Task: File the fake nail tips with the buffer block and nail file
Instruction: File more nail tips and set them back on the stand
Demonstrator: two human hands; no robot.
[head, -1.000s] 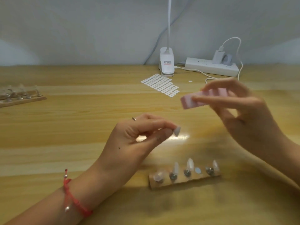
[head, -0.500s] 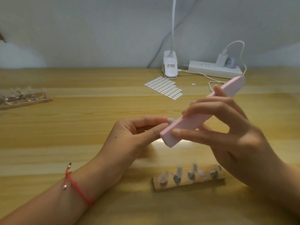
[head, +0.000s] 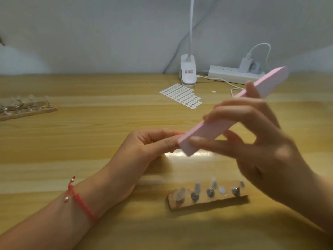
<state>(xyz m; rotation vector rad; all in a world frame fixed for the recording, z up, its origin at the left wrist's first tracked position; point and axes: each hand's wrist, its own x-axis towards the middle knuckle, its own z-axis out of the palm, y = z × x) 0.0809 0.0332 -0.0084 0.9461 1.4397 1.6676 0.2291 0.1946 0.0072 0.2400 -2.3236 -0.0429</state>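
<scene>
Buffer block: we see one pink buffer block point(head: 223, 116), slanted, its low end at our left fingertips, its high end up toward the power strip point(head: 232, 75).
Right hand: our right hand point(head: 252, 147) grips the block, thumb under, fingers point(head: 232, 114) over the top.
Left hand: our left hand point(head: 144, 150) is pinched closed just beside the block's low end; whatever it holds is hidden, so we cannot tell.
Nail tips: four fake nail tips point(head: 197, 187) stand on a wooden holder point(head: 207, 202) on the surface point(head: 90, 141), below the block.
Elsewhere: one sticker sheet point(head: 181, 95) lies beyond the block; one second holder point(head: 25, 109) lies far left of it.
</scene>
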